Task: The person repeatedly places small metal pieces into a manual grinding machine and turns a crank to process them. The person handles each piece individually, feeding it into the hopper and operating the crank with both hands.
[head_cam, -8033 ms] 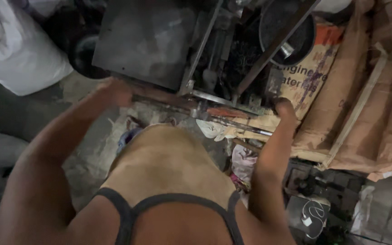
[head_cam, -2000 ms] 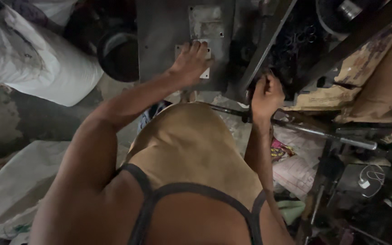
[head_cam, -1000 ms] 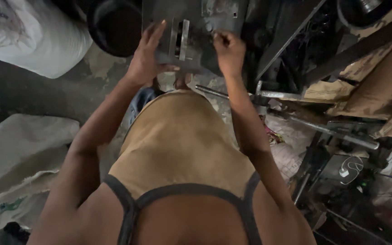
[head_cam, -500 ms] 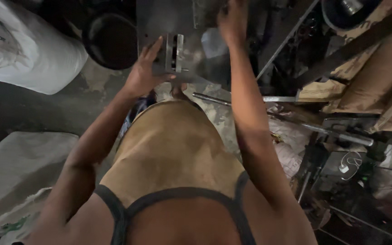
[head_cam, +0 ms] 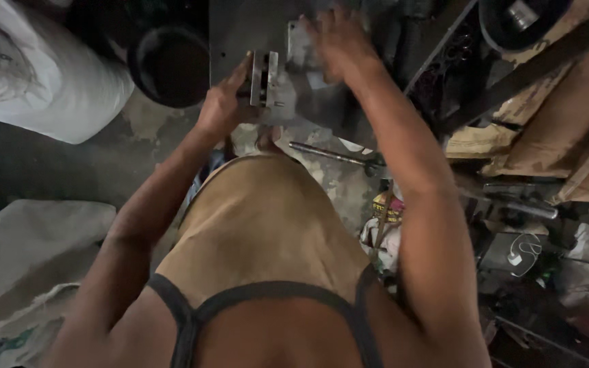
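I look down over my chest at a grey metal plate [head_cam: 240, 27] of a machine. My left hand [head_cam: 223, 102] grips a small slotted metal bracket [head_cam: 265, 78] at the plate's near edge. Farther up, my right hand [head_cam: 339, 37] is blurred, its fingers spread over a pale metal block [head_cam: 300, 44] on the plate. Whether it touches the block I cannot tell. A steel rod [head_cam: 332, 155] lies on the floor below the plate.
A black round bucket [head_cam: 168, 65] stands left of the plate, beside a white sack [head_cam: 35, 75]. Grey sacks [head_cam: 22, 252] lie at lower left. Brown cardboard and wooden slats [head_cam: 560, 123] lean at the right, above metal bars, cables and clutter [head_cam: 526, 252].
My right hand has reached farther up over the plate and opened its fingers. My left hand has stayed on the slotted bracket. The view shifted slightly.
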